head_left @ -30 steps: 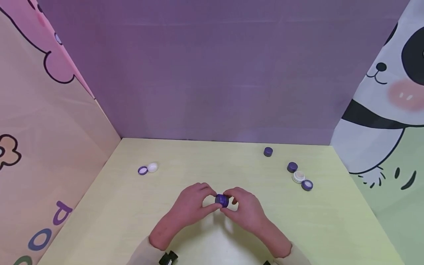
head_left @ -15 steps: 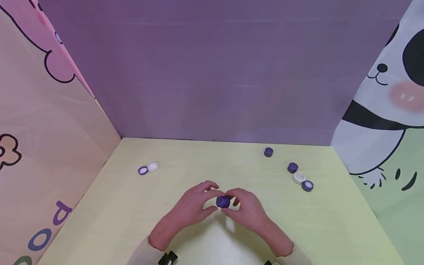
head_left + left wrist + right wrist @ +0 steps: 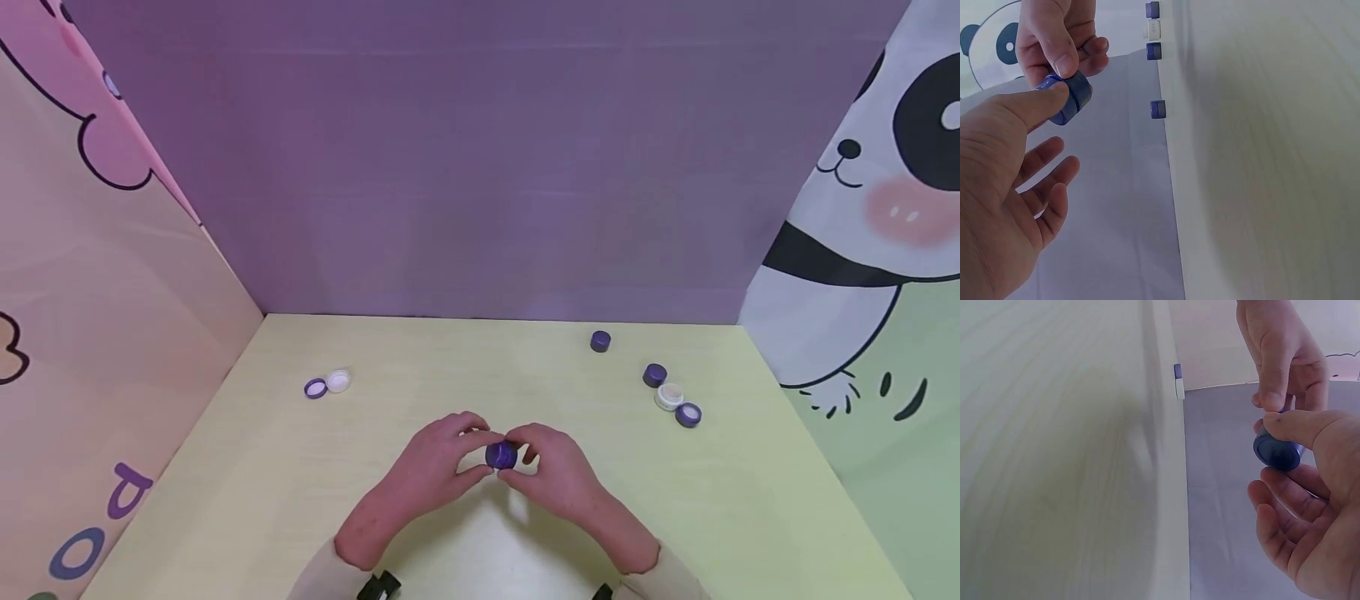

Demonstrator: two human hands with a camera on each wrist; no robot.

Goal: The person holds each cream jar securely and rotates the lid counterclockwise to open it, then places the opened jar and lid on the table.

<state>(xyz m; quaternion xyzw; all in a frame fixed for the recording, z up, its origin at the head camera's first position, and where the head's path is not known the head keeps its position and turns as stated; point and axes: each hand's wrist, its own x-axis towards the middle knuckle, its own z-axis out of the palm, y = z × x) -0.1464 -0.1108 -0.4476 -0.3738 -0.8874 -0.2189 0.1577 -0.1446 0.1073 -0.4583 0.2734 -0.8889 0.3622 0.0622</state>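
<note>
Above the middle of the table, a small round purple jar [image 3: 501, 455] is held between both hands. My left hand [image 3: 431, 462] pinches its left side with thumb and forefinger, while the other fingers stay off it. From the other side my right hand [image 3: 555, 475] pinches it, thumb below and forefinger above in the head view. A seam between two purple parts of the jar [image 3: 1072, 103] shows in the left wrist view. In the right wrist view the jar [image 3: 1277, 453] is tilted, with a dark round end facing the camera.
At the right lie a purple jar [image 3: 600, 342], another purple one [image 3: 655, 375], a white jar [image 3: 670, 397] and a purple piece with a pale top [image 3: 687, 415]. A purple-rimmed lid [image 3: 316, 388] touches a white lid [image 3: 338, 381] at the left. Printed cloth walls [image 3: 480, 167] bound the table.
Half a second ago my left thumb and forefinger were slightly spread at the jar; now they are back on it. The jar seems slightly turned. The head view has shifted a little.
</note>
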